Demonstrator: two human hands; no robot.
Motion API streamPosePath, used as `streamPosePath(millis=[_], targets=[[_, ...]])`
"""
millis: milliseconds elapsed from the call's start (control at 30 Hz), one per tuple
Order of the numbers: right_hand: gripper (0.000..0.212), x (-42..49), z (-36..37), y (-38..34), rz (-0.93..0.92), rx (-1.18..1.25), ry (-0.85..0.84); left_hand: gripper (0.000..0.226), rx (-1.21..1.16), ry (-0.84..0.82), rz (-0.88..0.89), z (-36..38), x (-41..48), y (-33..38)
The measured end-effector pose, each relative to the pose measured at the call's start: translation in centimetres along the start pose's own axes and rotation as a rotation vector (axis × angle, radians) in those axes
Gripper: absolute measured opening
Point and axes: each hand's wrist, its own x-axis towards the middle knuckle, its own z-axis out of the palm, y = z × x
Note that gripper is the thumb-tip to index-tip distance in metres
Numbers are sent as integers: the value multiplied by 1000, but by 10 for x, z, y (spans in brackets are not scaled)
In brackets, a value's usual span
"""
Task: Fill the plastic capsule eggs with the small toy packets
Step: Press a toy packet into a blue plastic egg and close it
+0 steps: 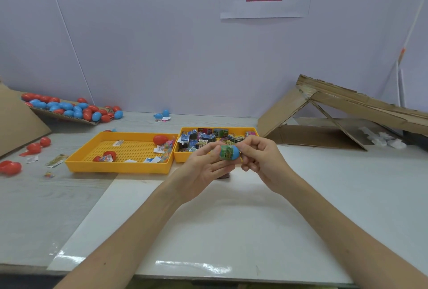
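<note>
Above the table, just before the tray of packets, the right hand grips a blue egg half; the left hand pinches a green packet into it. Risk: the bulky packet may spring out, preventing closure.

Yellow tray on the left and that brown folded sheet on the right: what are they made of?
The left yellow tray looks like moulded plastic: smooth, slightly glossy, with a perforated grid floor. The brown folded sheet is probably corrugated cardboard: matte, creased, ragged torn edges.
</note>
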Motion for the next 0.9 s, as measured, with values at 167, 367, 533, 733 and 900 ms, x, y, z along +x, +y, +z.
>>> streamPosePath(millis=[167, 367, 533, 733, 900], targets=[[16, 2, 2, 0, -6, 48, -18, 37, 38, 43, 39, -1, 1, 1], [24, -4, 6, -3, -31, -78, -71, 40, 177, -9, 84, -1, 1, 0], [19, -4, 3, -5, 25, 25, -114, 44, 215, -9, 69, -2, 1, 0], [28, -2, 7, -3, 7, -6, -65, 43, 267, 27, 112, 0, 1, 0], [34, 0, 6, -2, 86, 48, -57, 44, 308, 48, 151, 4, 0, 1]])
